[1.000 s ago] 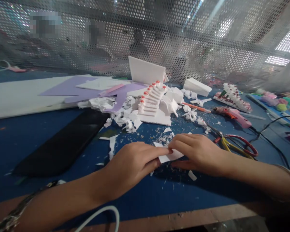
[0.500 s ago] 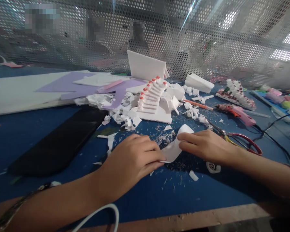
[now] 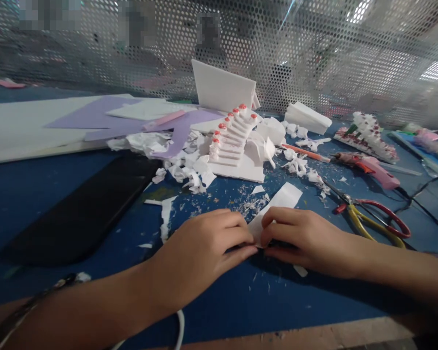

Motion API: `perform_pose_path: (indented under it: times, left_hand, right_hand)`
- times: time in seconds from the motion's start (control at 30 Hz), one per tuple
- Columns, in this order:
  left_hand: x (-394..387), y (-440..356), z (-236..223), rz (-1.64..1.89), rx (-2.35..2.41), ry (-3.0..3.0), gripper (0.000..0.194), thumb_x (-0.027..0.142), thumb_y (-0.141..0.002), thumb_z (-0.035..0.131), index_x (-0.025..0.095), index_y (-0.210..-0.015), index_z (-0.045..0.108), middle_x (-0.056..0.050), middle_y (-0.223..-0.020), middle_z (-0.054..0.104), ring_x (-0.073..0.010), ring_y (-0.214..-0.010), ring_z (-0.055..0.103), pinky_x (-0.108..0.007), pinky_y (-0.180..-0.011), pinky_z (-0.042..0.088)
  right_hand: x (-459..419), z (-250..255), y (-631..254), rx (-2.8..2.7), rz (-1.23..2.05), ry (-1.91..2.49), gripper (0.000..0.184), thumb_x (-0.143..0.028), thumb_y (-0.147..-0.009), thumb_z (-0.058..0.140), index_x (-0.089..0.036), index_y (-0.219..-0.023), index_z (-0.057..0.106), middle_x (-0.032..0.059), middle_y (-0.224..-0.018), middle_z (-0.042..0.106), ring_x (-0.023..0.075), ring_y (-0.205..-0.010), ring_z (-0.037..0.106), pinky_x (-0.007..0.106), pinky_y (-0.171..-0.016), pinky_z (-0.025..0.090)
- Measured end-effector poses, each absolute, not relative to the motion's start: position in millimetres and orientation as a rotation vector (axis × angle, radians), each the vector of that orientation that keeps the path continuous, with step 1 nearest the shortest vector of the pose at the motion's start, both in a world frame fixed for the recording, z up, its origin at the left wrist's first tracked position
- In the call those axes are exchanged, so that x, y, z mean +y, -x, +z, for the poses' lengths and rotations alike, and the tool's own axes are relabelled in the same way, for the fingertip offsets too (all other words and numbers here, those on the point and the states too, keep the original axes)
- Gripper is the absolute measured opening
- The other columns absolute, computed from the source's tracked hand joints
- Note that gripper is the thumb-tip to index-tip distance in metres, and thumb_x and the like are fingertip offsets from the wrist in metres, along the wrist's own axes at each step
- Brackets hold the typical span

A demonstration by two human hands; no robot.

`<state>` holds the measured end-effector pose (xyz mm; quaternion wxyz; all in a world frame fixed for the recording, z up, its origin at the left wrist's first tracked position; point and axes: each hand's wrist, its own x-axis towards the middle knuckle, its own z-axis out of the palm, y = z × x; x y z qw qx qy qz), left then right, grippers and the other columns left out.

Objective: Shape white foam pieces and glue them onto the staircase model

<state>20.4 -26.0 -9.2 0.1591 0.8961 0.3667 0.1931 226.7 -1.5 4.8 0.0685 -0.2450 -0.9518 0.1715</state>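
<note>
My left hand (image 3: 204, 248) and my right hand (image 3: 302, 238) meet at the near middle of the blue mat (image 3: 58, 194). Both pinch the near end of a white strip (image 3: 277, 204) that runs away from me to the upper right. The fingers of each hand are curled and pressed on the strip. Behind it stands a white foam staircase (image 3: 233, 141) with red dots on its steps. White scraps (image 3: 190, 175) lie scattered around.
Red and yellow scissors (image 3: 372, 216) lie to the right, with a pink glue gun (image 3: 368, 167) and its cable behind. A black flat object (image 3: 80, 209) lies at left. White and purple sheets (image 3: 95, 119) sit at the back left. Perforated metal screen (image 3: 314, 48) closes the far side.
My right hand has moved left along the strip to meet my left hand. The strip, curved half a second ago, now lies straighter, its far end free.
</note>
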Motion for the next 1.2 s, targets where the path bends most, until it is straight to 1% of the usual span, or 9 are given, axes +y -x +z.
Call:
perform_pose_path:
  times: [0.07,0.17,0.27,0.43,0.63,0.83,0.93,1.03,1.2]
  left_hand:
    - [-27,-19,-9,0.571,1.085,-2.551,0.019,0.026,-0.083,0.050,0.018,-0.073,0.064,-0.001,-0.077,0.060,-0.0151,-0.072,0.054,-0.026,-0.064,0.040]
    - [-25,-17,-8,0.566,1.121,-2.522,0.016,0.026,-0.081,0.052,0.019,-0.072,0.063,-0.001,-0.077,0.059,-0.0148,-0.072,0.054,-0.026,-0.064,0.040]
    - [-24,-17,-7,0.556,1.137,-2.489,0.015,0.026,-0.082,0.052,0.019,-0.073,0.062,0.000,-0.079,0.060,-0.0141,-0.073,0.055,-0.026,-0.066,0.040]
    - [-24,-20,-6,0.551,1.183,-2.466,0.015,0.022,-0.080,0.051,0.016,-0.068,0.058,0.000,-0.079,0.058,-0.0131,-0.072,0.055,-0.025,-0.064,0.040]
    - [-25,-22,-6,0.510,1.230,-2.492,0.014,0.022,-0.080,0.049,0.016,-0.069,0.056,-0.001,-0.081,0.058,-0.0137,-0.072,0.054,-0.026,-0.066,0.040]
    - [-25,-23,-7,0.453,1.302,-2.635,0.015,0.024,-0.079,0.047,0.018,-0.068,0.054,0.000,-0.083,0.058,-0.0160,-0.071,0.054,-0.030,-0.066,0.038]
    - [-23,-23,-6,0.437,1.297,-2.708,0.013,0.024,-0.080,0.046,0.018,-0.070,0.054,0.001,-0.082,0.058,-0.0164,-0.071,0.054,-0.031,-0.066,0.036]
    - [-20,-23,-4,0.425,1.241,-2.711,0.007,0.020,-0.077,0.047,0.019,-0.074,0.053,0.002,-0.079,0.057,-0.0153,-0.073,0.053,-0.031,-0.069,0.034]
    - [-16,-20,-2,0.427,1.173,-2.611,0.009,0.016,-0.072,0.047,0.021,-0.076,0.053,0.006,-0.083,0.055,-0.0113,-0.072,0.052,-0.032,-0.077,0.029]
  right_hand:
    - [-1,3,-226,-2.830,0.593,0.754,0.016,-0.022,-0.086,0.042,-0.017,-0.089,0.057,0.0039,-0.092,0.053,0.0100,-0.078,0.054,0.021,-0.069,0.044]
    - [-2,1,-224,-2.790,0.645,0.775,0.017,-0.027,-0.085,0.045,-0.016,-0.088,0.057,0.0045,-0.091,0.052,0.0102,-0.076,0.053,0.021,-0.067,0.044]
    - [-3,0,-222,-2.770,0.608,0.789,0.021,-0.032,-0.085,0.044,-0.015,-0.088,0.056,0.0051,-0.090,0.052,0.0102,-0.073,0.053,0.021,-0.065,0.044]
    - [-5,-3,-218,-2.709,0.563,0.876,0.023,-0.029,-0.087,0.040,-0.015,-0.083,0.058,0.0042,-0.085,0.052,0.0086,-0.068,0.052,0.020,-0.062,0.043]
    - [-6,-6,-215,-2.657,0.556,0.954,0.012,-0.024,-0.081,0.048,-0.015,-0.077,0.056,0.0012,-0.080,0.050,0.0057,-0.061,0.051,0.017,-0.056,0.040]
    - [-7,-6,-211,-2.644,0.522,1.013,0.007,-0.021,-0.077,0.050,-0.016,-0.073,0.054,-0.0004,-0.078,0.049,0.0064,-0.062,0.050,0.018,-0.056,0.040]
    - [-7,-5,-210,-2.633,0.499,1.003,0.003,-0.017,-0.074,0.051,-0.016,-0.076,0.052,-0.0009,-0.077,0.050,0.0067,-0.062,0.049,0.018,-0.055,0.039]
    - [-7,-5,-212,-2.634,0.475,0.965,0.010,-0.012,-0.071,0.051,-0.015,-0.081,0.051,-0.0007,-0.078,0.051,0.0069,-0.064,0.049,0.018,-0.056,0.039]
    - [-9,-5,-217,-2.703,0.444,0.874,0.012,-0.017,-0.080,0.046,-0.018,-0.085,0.057,0.0012,-0.085,0.052,0.0079,-0.068,0.051,0.018,-0.059,0.040]
